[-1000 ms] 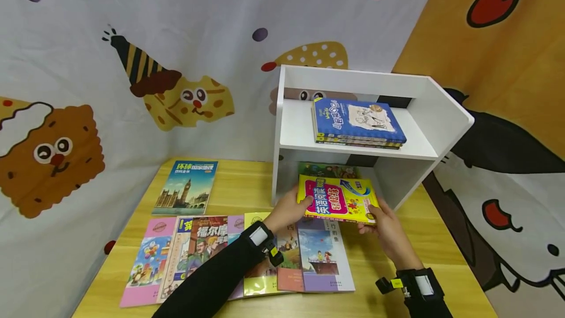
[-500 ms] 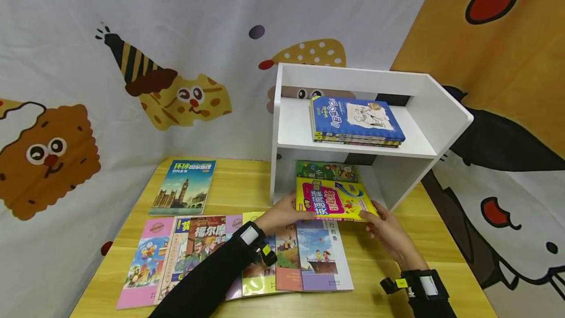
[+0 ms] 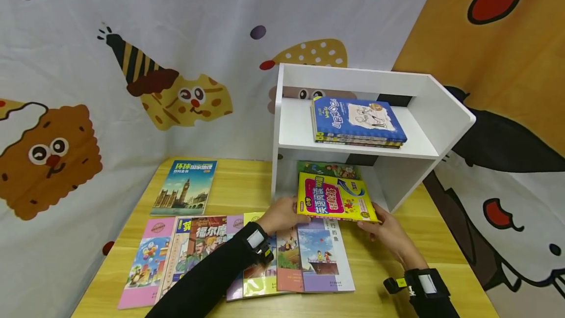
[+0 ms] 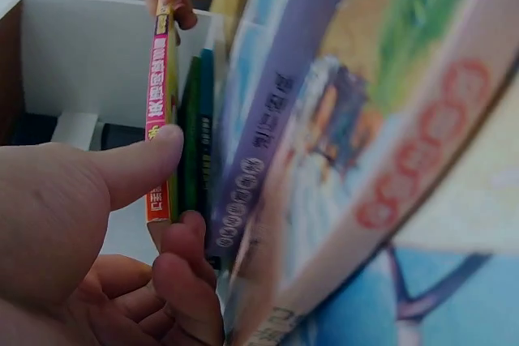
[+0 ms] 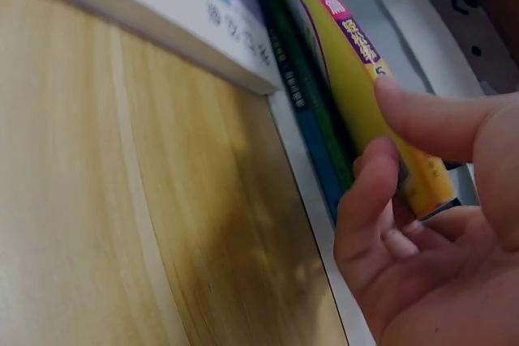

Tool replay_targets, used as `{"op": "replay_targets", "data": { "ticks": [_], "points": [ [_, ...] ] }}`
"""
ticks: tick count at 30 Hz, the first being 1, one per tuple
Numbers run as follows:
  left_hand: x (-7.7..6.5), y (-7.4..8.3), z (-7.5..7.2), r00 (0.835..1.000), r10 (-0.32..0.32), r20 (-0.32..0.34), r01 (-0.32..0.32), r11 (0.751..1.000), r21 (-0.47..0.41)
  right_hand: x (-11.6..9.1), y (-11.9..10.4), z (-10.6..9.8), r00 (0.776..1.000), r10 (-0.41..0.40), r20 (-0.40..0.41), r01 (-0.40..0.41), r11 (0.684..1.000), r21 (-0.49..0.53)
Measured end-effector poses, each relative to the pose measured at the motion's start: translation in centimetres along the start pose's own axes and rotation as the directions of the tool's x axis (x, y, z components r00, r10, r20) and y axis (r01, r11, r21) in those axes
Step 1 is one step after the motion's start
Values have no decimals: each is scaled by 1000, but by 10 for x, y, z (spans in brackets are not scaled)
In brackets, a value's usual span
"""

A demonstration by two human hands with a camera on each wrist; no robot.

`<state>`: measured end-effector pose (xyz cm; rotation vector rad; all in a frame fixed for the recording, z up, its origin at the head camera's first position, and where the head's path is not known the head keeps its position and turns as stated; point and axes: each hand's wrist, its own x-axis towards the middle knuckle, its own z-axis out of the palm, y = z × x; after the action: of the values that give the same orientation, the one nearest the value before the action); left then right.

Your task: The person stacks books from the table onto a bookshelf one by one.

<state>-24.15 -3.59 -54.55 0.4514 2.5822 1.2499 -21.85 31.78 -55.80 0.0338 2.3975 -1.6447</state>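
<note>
A yellow workbook (image 3: 337, 196) with a pink title panel is held at the mouth of the white shelf's lower compartment. My left hand (image 3: 282, 215) grips its left edge; in the left wrist view, the thumb lies on the spine (image 4: 156, 95) and the fingers are below. At the right corner, my right hand (image 3: 390, 234) pinches the workbook, its thumb on the spine in the right wrist view. Beneath and behind it lies a green book (image 3: 331, 168); a blue book (image 5: 312, 151) shows under that one in the right wrist view.
The white shelf (image 3: 282, 126) carries a stack of blue comic books (image 3: 359, 119) on its upper board. Several overlapping books, including a purple-and-white one (image 3: 326, 259), lie along the table front. A travel book (image 3: 184, 188) lies at the back left of the wooden table (image 3: 244, 180).
The yellow workbook stays near the same place, with a small shift in tilt. Both thumbs have moved from its cover to its near edge.
</note>
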Motion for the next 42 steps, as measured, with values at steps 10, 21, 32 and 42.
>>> {"op": "replay_targets", "data": {
  "ticks": [10, 21, 32, 42],
  "points": [
    [12, -1, 7, 993, 5, -120, 23, 973, 228, 21, 10, 7, 991, 54, -123, -77, 979, -191],
    [18, 3, 6, 986, -18, -168, 65, 957, 282, 38, 11, 10, 990, 17, -140, -58, 955, -292],
    [24, 1, 8, 978, 3, -209, 67, 942, 328, 42, 9, 12, 989, 15, -148, -59, 951, -304],
    [25, -1, 6, 970, 6, -243, 67, 955, 291, 48, 8, 11, 987, 8, -159, -60, 945, -322]
  ]
}}
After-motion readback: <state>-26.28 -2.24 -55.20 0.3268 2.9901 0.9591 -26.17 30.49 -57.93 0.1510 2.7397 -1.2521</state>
